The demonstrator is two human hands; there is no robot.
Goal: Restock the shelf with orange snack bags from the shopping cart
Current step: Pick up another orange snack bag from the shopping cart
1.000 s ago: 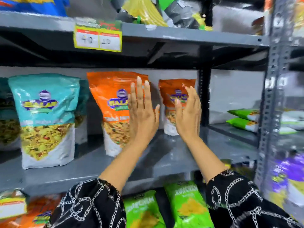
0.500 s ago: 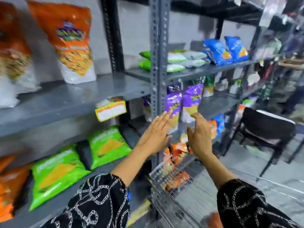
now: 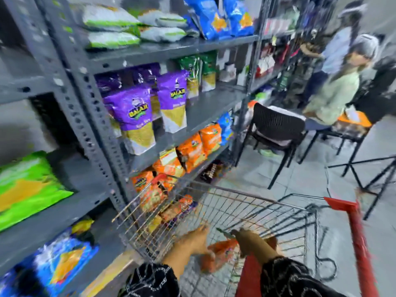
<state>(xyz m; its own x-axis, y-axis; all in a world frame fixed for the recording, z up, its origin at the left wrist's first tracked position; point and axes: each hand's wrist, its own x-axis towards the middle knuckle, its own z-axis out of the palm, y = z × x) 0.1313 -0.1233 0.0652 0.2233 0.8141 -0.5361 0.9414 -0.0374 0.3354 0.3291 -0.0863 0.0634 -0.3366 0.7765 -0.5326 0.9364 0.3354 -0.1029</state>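
Both hands reach down into the shopping cart (image 3: 246, 211): the left hand (image 3: 196, 243) lies spread against an orange snack bag (image 3: 222, 254) on the cart floor, the right hand (image 3: 249, 241) curls over its top edge, though blur hides whether it has closed, presumably gathering the bag for the grey shelf (image 3: 171, 48). Purple bags (image 3: 132, 110) there read "BALAJI".

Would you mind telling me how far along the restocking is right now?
Done: cannot tell, since the target shelf is out of view. In hand: both the left hand and right hand are down in the shopping cart at an orange snack bag; grip unclear through blur. Left: lifting it and shelving it.
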